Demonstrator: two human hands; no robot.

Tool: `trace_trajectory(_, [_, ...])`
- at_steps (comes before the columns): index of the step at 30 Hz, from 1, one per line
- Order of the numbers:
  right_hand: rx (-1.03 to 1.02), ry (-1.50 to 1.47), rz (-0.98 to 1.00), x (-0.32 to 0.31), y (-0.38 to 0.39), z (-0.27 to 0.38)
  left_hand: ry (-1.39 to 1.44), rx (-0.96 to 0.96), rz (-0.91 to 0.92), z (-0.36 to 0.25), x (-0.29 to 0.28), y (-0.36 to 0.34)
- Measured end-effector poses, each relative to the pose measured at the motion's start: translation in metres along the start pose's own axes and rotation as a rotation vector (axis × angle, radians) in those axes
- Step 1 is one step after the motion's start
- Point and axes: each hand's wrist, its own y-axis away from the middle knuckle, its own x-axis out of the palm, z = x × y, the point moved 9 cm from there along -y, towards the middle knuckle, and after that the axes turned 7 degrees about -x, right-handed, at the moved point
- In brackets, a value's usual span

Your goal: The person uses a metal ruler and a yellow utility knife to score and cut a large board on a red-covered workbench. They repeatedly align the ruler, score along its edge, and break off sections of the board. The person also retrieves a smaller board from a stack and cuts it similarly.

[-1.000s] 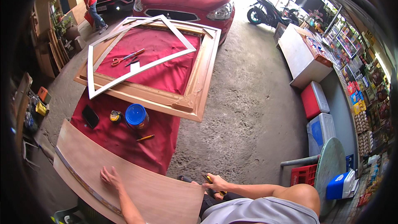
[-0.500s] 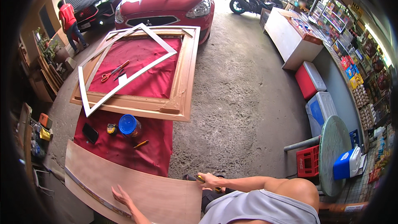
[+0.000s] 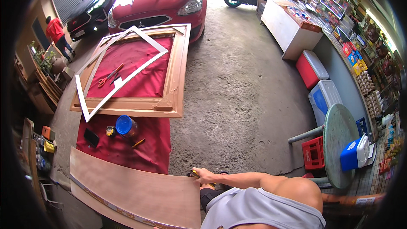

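Note:
My right hand (image 3: 203, 174) is closed around a small yellow-and-black tool (image 3: 195, 173) at the right corner of a thin plywood sheet (image 3: 140, 182); its kind is too small to make out. The sheet lies across the foreground on a red cloth (image 3: 157, 152). Along its near side runs a long narrow strip (image 3: 112, 205) with a patterned edge. My left hand is out of view below the lower edge. Beyond the sheet lie a pencil-like yellow stick (image 3: 138, 143), a blue-lidded jar (image 3: 124, 124), a tape measure (image 3: 110, 131) and a phone (image 3: 91, 137).
A large wooden frame (image 3: 178, 80) lies on the cloth, with a thin white frame (image 3: 146, 65) across it and orange-handled scissors (image 3: 106, 79) inside. A red car (image 3: 157, 4) stands behind. At right are a round table (image 3: 339, 148), a red crate (image 3: 313, 152) and coolers (image 3: 311, 65).
My left hand has left the sheet and dropped out of view at the bottom. My right hand still grips the tool at the sheet's corner. The view has shifted slightly.

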Motion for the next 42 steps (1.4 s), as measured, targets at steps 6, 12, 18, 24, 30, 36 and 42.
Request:
trace_trajectory(6, [0.008, -0.052, -0.007, -0.005, -0.004, 0.015, 0.022, 0.004, 0.06, -0.013, 0.005, -0.003])
trace_trajectory(12, [0.0, 0.034, 0.048, 0.0, -0.013, 0.019, 0.036, -0.003, 0.095, -0.018, 0.008, -0.006])
trace_trajectory(18, [-0.045, 0.093, 0.03, 0.011, -0.015, 0.008, 0.053, -0.023, 0.112, -0.02, 0.012, -0.012])
trace_trajectory(24, [0.061, 0.131, 0.076, 0.003, -0.008, 0.021, 0.074, -0.056, 0.126, -0.022, 0.014, -0.014])
trace_trajectory(30, [0.066, 0.219, 0.142, 0.012, -0.018, 0.025, 0.116, -0.091, 0.131, -0.015, 0.017, -0.014])
trace_trajectory(36, [0.097, 0.158, 0.148, 0.015, -0.029, 0.024, 0.229, -0.167, 0.109, 0.013, 0.015, -0.027])
trace_trajectory(42, [-0.099, 0.109, 0.099, 0.003, -0.031, 0.043, 0.483, -0.511, -0.043, 0.156, -0.024, -0.018])
